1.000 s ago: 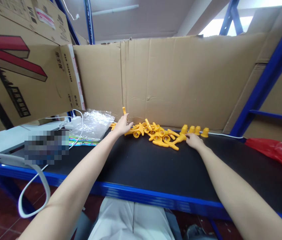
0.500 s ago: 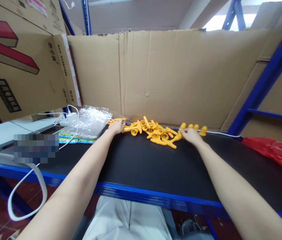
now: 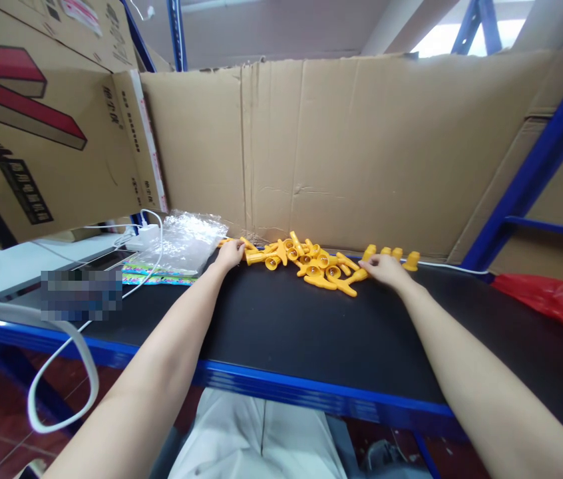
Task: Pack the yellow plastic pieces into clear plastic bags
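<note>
Small yellow plastic pieces [image 3: 314,265] lie heaped on the black tabletop; some have round cup-shaped ends with a small shiny part inside, others are slim and branched. At the left end of the heap, my left hand [image 3: 231,255] has its fingers curled down among slim yellow pieces [image 3: 247,243]; what is in them is hidden. My right hand [image 3: 385,269] is at the right end, thumb and fingers closed on a yellow plastic piece [image 3: 359,275] lying at the heap's edge. Just behind it, several yellow cup-shaped pieces [image 3: 411,261] stand in a row.
A cardboard panel [image 3: 351,159] rises behind the black tabletop [image 3: 306,339]. Left are a clear plastic bag [image 3: 186,239], a white cable [image 3: 160,243] and a large carton [image 3: 76,179]. A red plastic bag [image 3: 546,301] lies at the right, beside a blue post [image 3: 526,166].
My left hand's fingers have curled in and drawn slightly nearer. My right hand stays at the same yellow piece. The whole view has shifted slightly.
</note>
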Tool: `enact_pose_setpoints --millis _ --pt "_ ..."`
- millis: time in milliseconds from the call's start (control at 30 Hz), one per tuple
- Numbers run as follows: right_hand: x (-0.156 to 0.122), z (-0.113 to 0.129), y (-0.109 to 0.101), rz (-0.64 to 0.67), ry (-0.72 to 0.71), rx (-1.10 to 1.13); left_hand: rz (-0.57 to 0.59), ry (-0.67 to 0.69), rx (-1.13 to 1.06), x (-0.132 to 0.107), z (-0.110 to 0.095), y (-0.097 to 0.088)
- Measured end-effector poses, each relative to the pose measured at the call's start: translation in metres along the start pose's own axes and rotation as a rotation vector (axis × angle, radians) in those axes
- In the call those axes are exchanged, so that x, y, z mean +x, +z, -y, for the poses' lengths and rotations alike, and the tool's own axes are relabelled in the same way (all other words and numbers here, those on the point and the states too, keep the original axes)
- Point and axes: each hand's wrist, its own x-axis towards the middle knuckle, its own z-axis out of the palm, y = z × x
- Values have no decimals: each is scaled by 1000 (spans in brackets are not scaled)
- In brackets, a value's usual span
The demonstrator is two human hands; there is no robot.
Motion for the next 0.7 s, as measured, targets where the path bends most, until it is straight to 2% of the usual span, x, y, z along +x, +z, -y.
enact_pose_setpoints --millis 67,167,400,533,700 --pt "1 -2 1 -3 -4 28 -14 5 -33 -1 5 4" --pt "4 -4 2 -33 -5 101 54 -13 -45 -3 7 8" --pt "5 3 -10 -122 10 257 177 -66 -37 -1 -3 3" --pt "5 11 -16 -234 -39 321 187 -48 -38 -2 -5 -1" --pt "-2 31 -23 -329 -67 361 140 -91 14 -5 -8 -5"
